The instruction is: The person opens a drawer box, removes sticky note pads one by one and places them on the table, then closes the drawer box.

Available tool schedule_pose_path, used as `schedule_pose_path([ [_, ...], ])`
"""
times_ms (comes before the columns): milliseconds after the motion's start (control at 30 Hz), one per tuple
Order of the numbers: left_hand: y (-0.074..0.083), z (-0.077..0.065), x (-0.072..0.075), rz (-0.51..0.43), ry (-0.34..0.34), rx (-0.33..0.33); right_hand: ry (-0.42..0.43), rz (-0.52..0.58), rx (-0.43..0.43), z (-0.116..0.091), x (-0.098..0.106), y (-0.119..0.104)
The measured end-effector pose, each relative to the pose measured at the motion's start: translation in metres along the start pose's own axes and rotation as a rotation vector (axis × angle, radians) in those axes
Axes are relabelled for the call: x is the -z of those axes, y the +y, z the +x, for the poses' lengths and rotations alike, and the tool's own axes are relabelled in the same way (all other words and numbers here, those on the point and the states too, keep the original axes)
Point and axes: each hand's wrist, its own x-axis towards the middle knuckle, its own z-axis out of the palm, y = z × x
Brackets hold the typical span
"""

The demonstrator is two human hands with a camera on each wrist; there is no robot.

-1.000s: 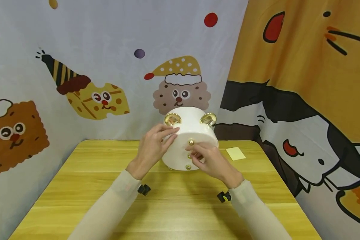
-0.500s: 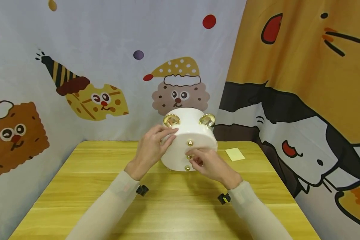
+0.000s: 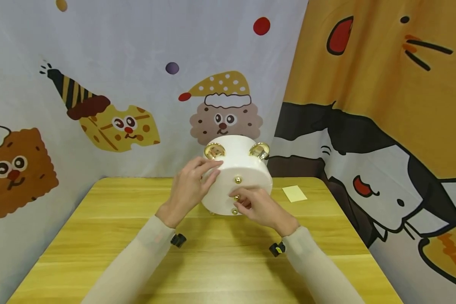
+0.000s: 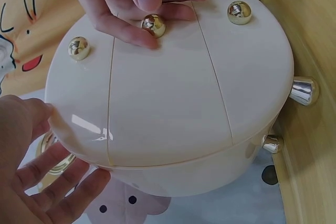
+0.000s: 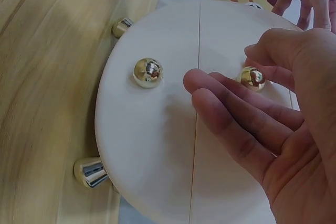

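Note:
A glossy white drum-shaped drawer box (image 3: 216, 198) stands on the table, with seams dividing its front into three sections. Each section has a round gold knob: the top knob (image 3: 238, 180), the middle knob (image 4: 153, 25) and the bottom knob (image 5: 148, 72). My left hand (image 3: 188, 185) holds the box's upper left edge, thumb at the front and fingers along the curved side. At the middle knob, my right hand (image 3: 262, 207) has its thumb and index finger on either side, right up against it. Its other fingers are loosely bent near the front.
Two gold ear-like pieces (image 3: 214, 150) sit on top of the box, and small gold feet (image 5: 90, 172) support it. A yellow paper square (image 3: 294, 193) lies to its right on the wooden table (image 3: 213, 261). A printed cartoon curtain (image 3: 137, 50) hangs behind.
My right hand has shifted slightly down and left, its fingers closing in around the middle knob. My left hand stays at the box's edge. The whole head view has drifted slightly.

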Motion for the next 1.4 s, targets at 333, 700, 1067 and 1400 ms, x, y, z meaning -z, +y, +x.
schedule_pose_path([
  [333,0.0000,-0.0009,0.0002,0.007,-0.014,0.016,0.000,-0.007,-0.004,0.0016,-0.0071,0.0019],
  [700,0.0013,-0.0011,0.0017,0.014,-0.014,0.010,0.038,-0.049,0.002,0.0029,-0.0089,-0.0017],
  [1067,0.0017,-0.0003,0.0013,0.006,0.001,0.006,0.061,-0.097,-0.024,0.0038,-0.0091,-0.0064],
  [1400,0.0030,0.0002,0.0010,0.007,-0.013,0.013,0.082,-0.147,0.015,0.0023,-0.0089,-0.0060],
])
